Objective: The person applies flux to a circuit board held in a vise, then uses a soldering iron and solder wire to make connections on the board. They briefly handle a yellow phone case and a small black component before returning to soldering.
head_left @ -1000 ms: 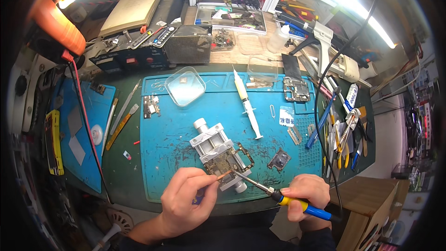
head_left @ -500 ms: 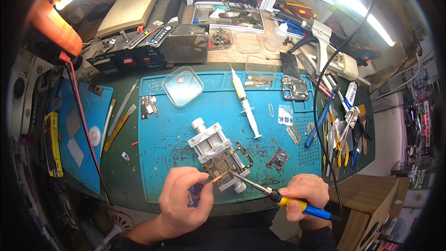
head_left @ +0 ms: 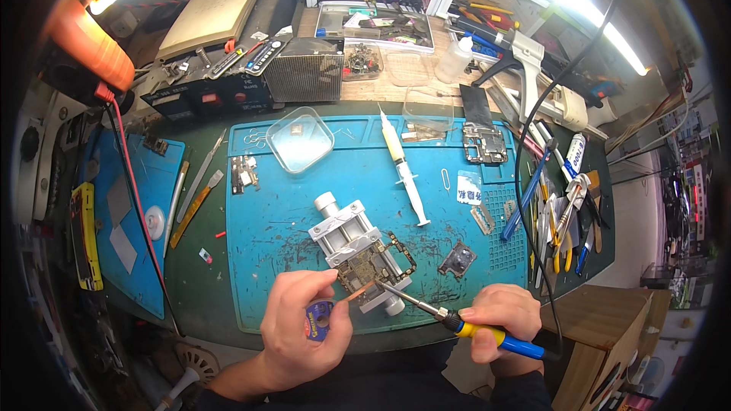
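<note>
A small blue spool of desoldering braid [head_left: 320,318] is gripped in my left hand [head_left: 293,335]. Its copper-coloured strip reaches out past the fingertips onto a circuit board [head_left: 354,274]. That board sits in a silver metal clamp [head_left: 343,230], which stands tilted on the blue mat. My right hand [head_left: 506,313] is closed around the yellow and blue handle of a soldering iron [head_left: 454,324]. The iron's tip meets the braid's end at the lower right part of the board, as far as I can see. A dark, loop-shaped frame piece [head_left: 403,253] juts from the clamp's right side.
Behind the clamp lie a syringe [head_left: 399,156] and a clear lid [head_left: 300,141]. A small dark part [head_left: 457,259] rests right of the clamp. Pens and tweezers crowd the right edge near a black cable [head_left: 518,183]. A wooden box [head_left: 601,316] stands lower right.
The spool in my left hand has turned, so more of its round face shows. My left fingers have shifted slightly; the soldering iron stays nearly in place.
</note>
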Demonstrator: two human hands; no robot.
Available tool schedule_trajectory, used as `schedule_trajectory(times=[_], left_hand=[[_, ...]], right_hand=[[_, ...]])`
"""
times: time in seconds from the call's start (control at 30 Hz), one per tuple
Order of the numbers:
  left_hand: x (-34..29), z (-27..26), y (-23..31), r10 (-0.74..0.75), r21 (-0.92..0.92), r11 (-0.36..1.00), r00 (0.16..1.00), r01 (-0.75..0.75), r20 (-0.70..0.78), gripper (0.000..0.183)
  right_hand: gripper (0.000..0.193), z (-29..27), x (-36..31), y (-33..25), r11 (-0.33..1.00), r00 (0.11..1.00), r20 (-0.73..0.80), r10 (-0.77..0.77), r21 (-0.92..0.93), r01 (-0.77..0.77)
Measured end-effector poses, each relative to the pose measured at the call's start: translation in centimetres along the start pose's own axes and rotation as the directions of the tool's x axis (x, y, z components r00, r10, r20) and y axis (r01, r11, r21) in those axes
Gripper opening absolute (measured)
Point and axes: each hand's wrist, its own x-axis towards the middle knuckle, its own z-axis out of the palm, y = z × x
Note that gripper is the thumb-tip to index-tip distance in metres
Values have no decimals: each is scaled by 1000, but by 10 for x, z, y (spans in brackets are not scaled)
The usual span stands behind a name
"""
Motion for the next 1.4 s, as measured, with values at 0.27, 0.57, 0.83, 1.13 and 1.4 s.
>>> schedule_trajectory(times=[0.27,0.57,0.83,1.13,1.4], left_hand=[[-3,2,-5,9,-28,1000,1000,-9,-6,57],[-1,3,-6,37,-58,998,999,-36,21,62],[-8,3,-8,-42,-110,993,999,41,-9,67],[-6,2,-8,-2,-131,991,1000,3,5,69],[-9,-2,-7,-56,-166,985,998,54,-9,72]], right_hand=[[17,0,-1,2,1000,1000,13,7,10,-7],[17,-2,0,1,1000,1000,7,9,-10,-9],[17,0,1,0,1000,999,38,27,6,-28],[17,-1,-2,0,999,999,38,38,12,-39],[18,1,1,-1,999,998,58,35,29,-36]])
